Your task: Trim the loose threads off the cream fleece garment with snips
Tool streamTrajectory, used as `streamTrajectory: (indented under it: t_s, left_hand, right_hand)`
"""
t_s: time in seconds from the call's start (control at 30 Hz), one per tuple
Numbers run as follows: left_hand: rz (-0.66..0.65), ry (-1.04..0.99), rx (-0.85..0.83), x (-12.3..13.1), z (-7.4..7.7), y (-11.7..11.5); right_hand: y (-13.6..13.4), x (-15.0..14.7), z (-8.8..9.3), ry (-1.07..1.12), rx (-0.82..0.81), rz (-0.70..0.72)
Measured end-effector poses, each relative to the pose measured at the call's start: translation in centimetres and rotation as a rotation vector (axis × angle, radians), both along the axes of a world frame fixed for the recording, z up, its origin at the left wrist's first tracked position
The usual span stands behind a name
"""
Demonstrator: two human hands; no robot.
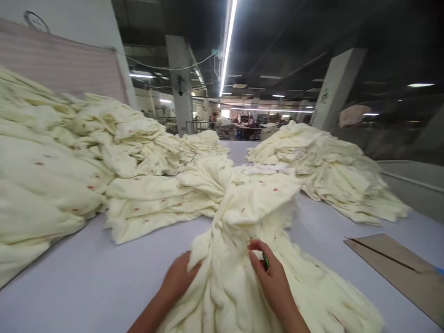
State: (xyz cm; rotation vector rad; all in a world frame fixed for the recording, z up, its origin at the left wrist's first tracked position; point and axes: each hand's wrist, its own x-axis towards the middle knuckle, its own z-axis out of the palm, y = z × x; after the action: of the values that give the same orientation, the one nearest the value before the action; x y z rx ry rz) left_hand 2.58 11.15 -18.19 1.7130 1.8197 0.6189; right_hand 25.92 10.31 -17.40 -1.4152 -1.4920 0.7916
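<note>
A view from a head camera looks down over a pale grey counter (86, 277) in a large, dim workshop lit by a long ceiling strip light (227, 44). Two bare hands work on a bunched piece of cream fabric (239, 259) with small red marks, which lies on the counter right in front of the person and trails away toward the middle.

The left hand (178, 277) grips the left edge of the bunch, its fingers curled into the folds and mostly hidden by cloth. The right hand (272, 277) rests on top of the fabric, thumb and forefinger pressed together, pinching a fold; a small green object (265, 262) shows between the fingers, too small to identify.

Large heaps of the same cream fabric surround the work: a tall pile on the left (48, 166) and another pile on the right (329, 166). A flat brown board (402, 268) lies on the counter at the right edge, well apart from the hands.
</note>
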Motion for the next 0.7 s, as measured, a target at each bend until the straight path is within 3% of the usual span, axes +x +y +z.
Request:
streamTrajectory:
  t_s: [0.1, 0.17, 0.23, 0.33, 0.4, 0.47, 0.57, 0.63, 0.7]
  left_hand:
    - [-0.17, -0.377, -0.212, 2.7, -0.1, -3.1]
    - [-0.179, -0.574, -0.322, 3.0, -0.4, -4.6]
    - [-0.095, -0.719, -0.36, 1.6, -0.4, -5.1]
    - [0.065, -0.897, -0.342, -1.8, 0.3, -4.8]
    - [0.095, -1.017, -0.359, -3.0, 1.2, -4.8]
    - [0.081, -1.116, -0.396, -2.5, 2.0, -5.3]
    - [0.054, -1.196, -0.445, 0.9, 2.9, -6.4]
    - [0.04, -1.243, -0.449, 3.3, 3.6, -7.2]
    - [0.017, -1.32, -0.436, 5.0, 4.3, -7.9]
  right_hand:
    - [-2.4, -3.8, 1.2, -0.078, 0.044, 0.248]
    - [-3.2, -4.4, 0.3, -0.189, 0.017, 0.32]
    - [-3.6, -2.5, -1.5, -0.337, -0.066, 0.279]
    - [-3.4, 3.4, -4.1, -0.519, -0.202, 0.086]
    - [-3.1, 6.9, -5.0, -0.558, -0.257, 0.038]
    - [-3.0, 8.3, -5.0, -0.545, -0.292, 0.06]
    - [-4.5, 5.9, -3.5, -0.362, -0.224, 0.088]
    - [-6.4, 2.6, -2.3, -0.124, -0.077, 0.051]
    - [-8.1, -0.1, -1.8, -0.043, 0.077, 0.094]
